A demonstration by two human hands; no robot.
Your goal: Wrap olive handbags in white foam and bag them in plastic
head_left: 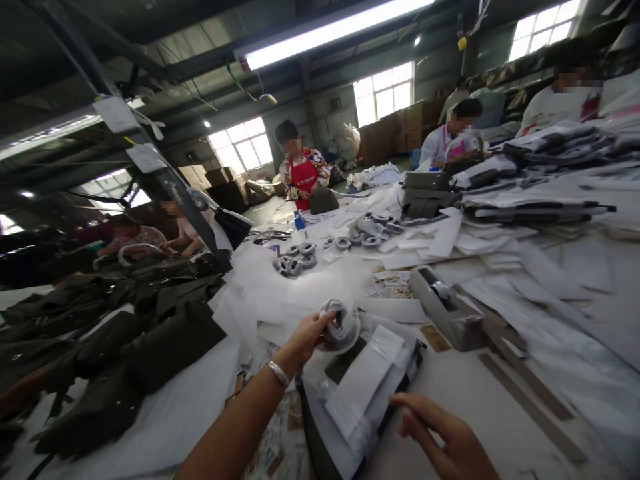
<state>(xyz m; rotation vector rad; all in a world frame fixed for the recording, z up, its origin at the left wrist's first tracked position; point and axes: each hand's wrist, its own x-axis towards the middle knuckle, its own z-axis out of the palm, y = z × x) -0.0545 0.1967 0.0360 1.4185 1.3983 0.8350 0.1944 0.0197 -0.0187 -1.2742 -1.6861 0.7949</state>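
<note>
My left hand [303, 343], with a silver bracelet at the wrist, is closed on a rolled-up grey strap [345, 331] that seems wrapped in clear plastic. Below that coil lies a dark bag [317, 440], partly covered in white foam sheet and clear film, with a folded white foam strip [367, 380] on top. At the bag's right edge is my right hand [447, 433], index finger stretched out and thumb apart, holding nothing. I cannot tell whether its fingertip touches the bag.
A grey tape dispenser [445, 310] stands right of the bag, near long brown strips [530, 400]. Several coiled straps [295, 260] lie farther back among white foam sheets [440, 240]. Dark bags [165, 347] are heaped left. A person in a red apron [305, 177] stands across the table.
</note>
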